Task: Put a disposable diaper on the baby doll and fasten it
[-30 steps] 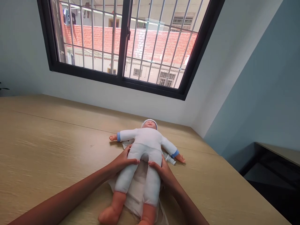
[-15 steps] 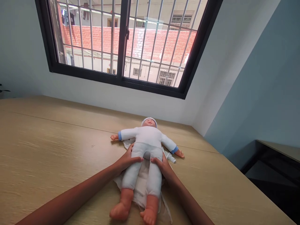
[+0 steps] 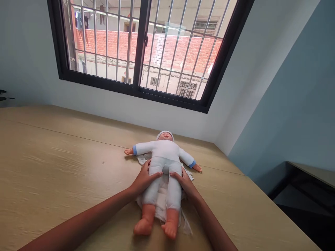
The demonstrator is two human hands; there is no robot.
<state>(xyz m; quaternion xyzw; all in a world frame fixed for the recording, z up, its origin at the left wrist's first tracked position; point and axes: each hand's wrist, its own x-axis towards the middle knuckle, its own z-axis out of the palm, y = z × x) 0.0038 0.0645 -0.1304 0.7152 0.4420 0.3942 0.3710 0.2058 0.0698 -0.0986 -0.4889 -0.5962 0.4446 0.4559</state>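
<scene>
A baby doll (image 3: 165, 150) in a white suit with blue cuffs and a cap lies on its back, feet toward me, arms spread. My left hand (image 3: 144, 177) grips its thigh on the left of the view, thumb across the top and the other fingers around the outer side. On the other thigh, my right hand (image 3: 185, 179) holds in the same way. Beneath the doll's hips and legs is a thin white diaper (image 3: 161, 200), spread out, with its edges showing at both sides; the rest is hidden under the body.
The doll rests on a wooden table (image 3: 78, 164) with a seam across it. Behind stands a wall with a barred, black-framed window (image 3: 136, 91). A dark piece of furniture (image 3: 309, 188) is at the right. Dark leaf-like shapes (image 3: 5, 98) show at the far left.
The doll's legs and feet have shifted slightly away from me and to the right, with both hands still on the thighs. The camera view has also tilted a little.
</scene>
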